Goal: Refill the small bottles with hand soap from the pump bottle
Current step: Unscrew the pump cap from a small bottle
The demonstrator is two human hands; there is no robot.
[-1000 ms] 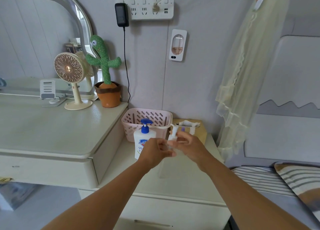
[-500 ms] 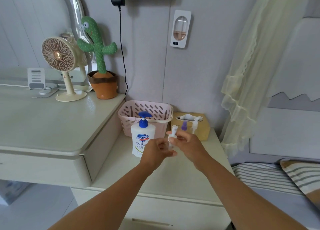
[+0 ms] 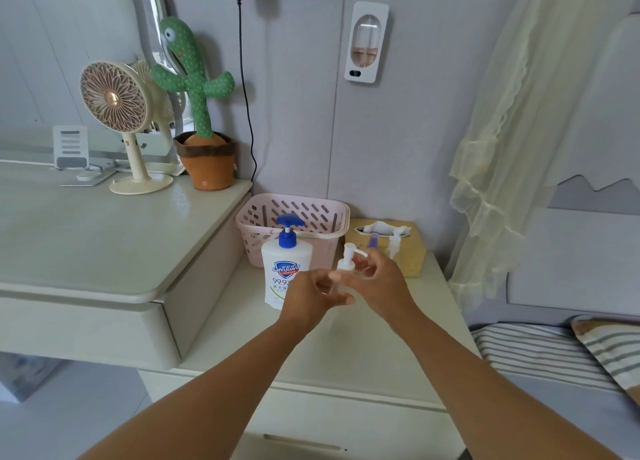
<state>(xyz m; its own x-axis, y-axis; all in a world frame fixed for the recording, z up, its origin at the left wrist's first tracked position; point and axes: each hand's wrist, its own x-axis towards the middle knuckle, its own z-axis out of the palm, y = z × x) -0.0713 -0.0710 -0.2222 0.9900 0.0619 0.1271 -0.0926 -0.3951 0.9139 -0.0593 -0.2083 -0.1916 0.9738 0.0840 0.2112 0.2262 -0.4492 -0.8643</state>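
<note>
Beside white blue-capped pump bottle (image 3: 286, 274): small clear bottle (image 3: 345, 268), white pump top, gripped by left hand (image 3: 311, 297) and right hand (image 3: 382, 283).

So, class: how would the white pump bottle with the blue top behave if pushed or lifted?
The pump bottle stands tall, so a push near its blue pump would probably tip it. Its glossy body may slip. Opaque: weight unclear.

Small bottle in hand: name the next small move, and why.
Probably unscrew the white pump top from the small bottle: the left hand holds its body, the right hand grips by the collar, the top is on, blocking any refill.
</note>
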